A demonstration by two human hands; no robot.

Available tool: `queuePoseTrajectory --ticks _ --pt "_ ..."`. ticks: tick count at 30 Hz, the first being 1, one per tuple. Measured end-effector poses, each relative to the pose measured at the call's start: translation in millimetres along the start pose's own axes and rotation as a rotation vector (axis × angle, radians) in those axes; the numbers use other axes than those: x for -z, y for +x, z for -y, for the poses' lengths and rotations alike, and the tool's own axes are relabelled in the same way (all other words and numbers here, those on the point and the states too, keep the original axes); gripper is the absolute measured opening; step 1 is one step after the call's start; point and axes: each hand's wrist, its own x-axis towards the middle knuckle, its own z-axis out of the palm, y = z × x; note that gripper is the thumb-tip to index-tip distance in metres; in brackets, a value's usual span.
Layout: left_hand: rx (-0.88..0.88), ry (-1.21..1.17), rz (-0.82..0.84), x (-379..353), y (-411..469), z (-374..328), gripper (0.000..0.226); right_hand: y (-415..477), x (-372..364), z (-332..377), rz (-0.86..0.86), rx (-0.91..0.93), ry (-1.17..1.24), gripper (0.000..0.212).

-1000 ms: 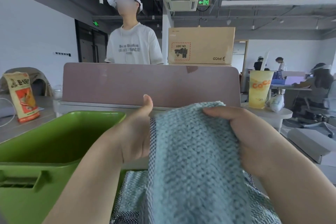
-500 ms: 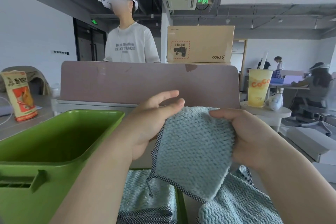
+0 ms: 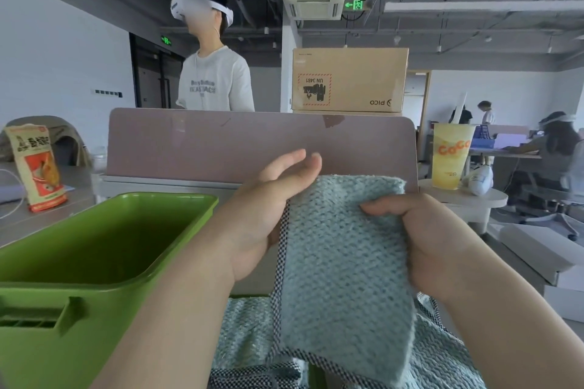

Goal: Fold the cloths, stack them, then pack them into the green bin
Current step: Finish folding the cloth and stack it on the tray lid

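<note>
Nearest, other cloths (image 3: 249,335) of nubby pale-blue weave with checked trim are lying rumpled just beside the green bin (image 3: 79,341), a glossy plastic tub with a rolled rim and slotted handle. Above them a folded, oblong cloth (image 3: 344,262) is hanging between both hands: the right hand (image 3: 433,240) is gripping its right edge with curled fingers, while the left hand (image 3: 268,208) is lying palm-first against the checked left hem, fingers mostly straight. Beyond, a smooth mauve divider (image 3: 221,142) with rounded corners is standing along the grey table (image 3: 76,180), a boxy cardboard carton (image 3: 347,79) behind it.

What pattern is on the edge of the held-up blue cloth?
Small black-and-white checks on the edge trim of the cloth, clearest in the head view.
</note>
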Motion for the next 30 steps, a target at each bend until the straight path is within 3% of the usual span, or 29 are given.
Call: queuePoseTrajectory --ticks 3,9,15,18,22,26,30 --pt "0.013 -0.104 -0.089 -2 9 -6 0.072 7 2 -2 -0.016 0.008 0.056 0.016" --pt "0.096 -0.280 -0.171 -2 21 -5 0.033 11 5 -3 -0.042 0.074 0.108 0.024" --pt "0.073 -0.284 -0.235 1 21 -7 0.024 17 7 -5 -0.146 0.059 0.122 0.020" --pt "0.049 -0.174 -0.205 -1 20 -5 0.018 19 6 -6 -0.168 0.035 0.123 0.019" --pt "-0.033 0.159 -0.169 -6 19 0 0.017 17 7 -6 -0.149 0.017 0.079 0.014" --pt "-0.141 0.386 -0.272 -9 19 3 0.016 13 7 -2 -0.122 0.026 0.078 0.012" --pt "-0.197 0.416 -0.361 -5 21 5 0.015 13 6 -2 -0.076 0.062 0.146 0.018"
